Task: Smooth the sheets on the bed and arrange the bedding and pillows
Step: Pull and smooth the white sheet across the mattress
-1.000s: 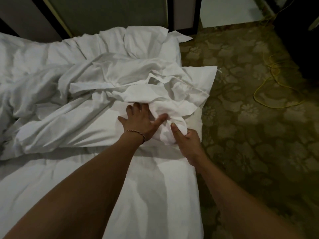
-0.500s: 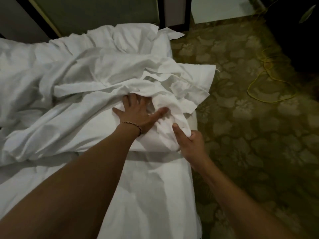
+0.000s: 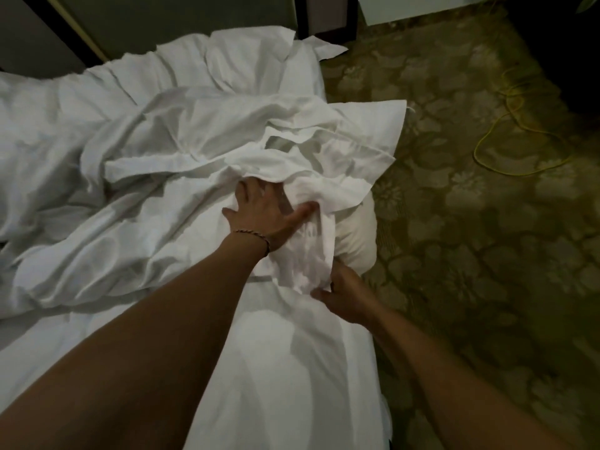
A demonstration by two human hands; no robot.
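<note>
The bed (image 3: 285, 378) fills the left and centre of the view, covered near the person by a fairly flat white fitted sheet (image 3: 276, 352). Across its far half lies a crumpled white top sheet (image 3: 201, 131), bunched in heavy folds. At the bed's right edge a pillow (image 3: 355, 235) shows partly bare, its pillowcase (image 3: 311, 251) gathered loosely over the near end.

The left hand (image 3: 269, 212) lies flat with fingers spread wide, pressing on the bedding, fingertips tucked under a fold of the top sheet; a thin bracelet (image 3: 253, 235) circles its wrist. The right hand (image 3: 344, 297) pinches the pillowcase's lower edge between thumb and curled fingers, at the bed's right edge.

Patterned green carpet (image 3: 470, 254) covers the floor to the right, with a yellow cable (image 3: 500, 138) looped on it.
</note>
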